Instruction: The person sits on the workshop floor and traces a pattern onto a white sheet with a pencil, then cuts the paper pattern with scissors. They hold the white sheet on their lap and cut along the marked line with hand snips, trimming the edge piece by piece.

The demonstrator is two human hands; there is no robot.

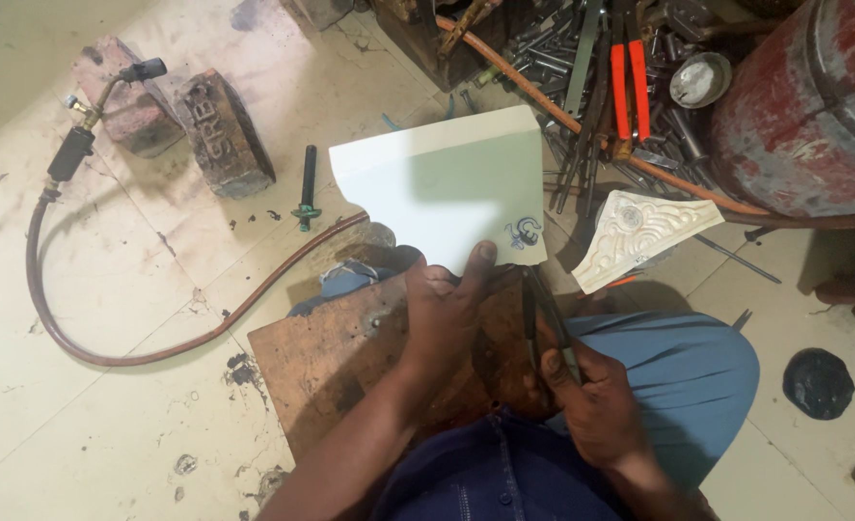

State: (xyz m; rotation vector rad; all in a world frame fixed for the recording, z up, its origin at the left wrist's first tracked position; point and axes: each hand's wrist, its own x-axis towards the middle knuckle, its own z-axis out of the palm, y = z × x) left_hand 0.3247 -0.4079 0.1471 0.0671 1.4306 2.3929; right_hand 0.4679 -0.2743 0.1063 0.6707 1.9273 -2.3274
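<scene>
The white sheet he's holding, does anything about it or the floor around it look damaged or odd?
The white sheet has a curved notch missing from its lower left edge, with a small dark scroll drawing near the thumb of the left hand. The floor tiles are stained and chipped, and tools lie heaped loosely.
</scene>
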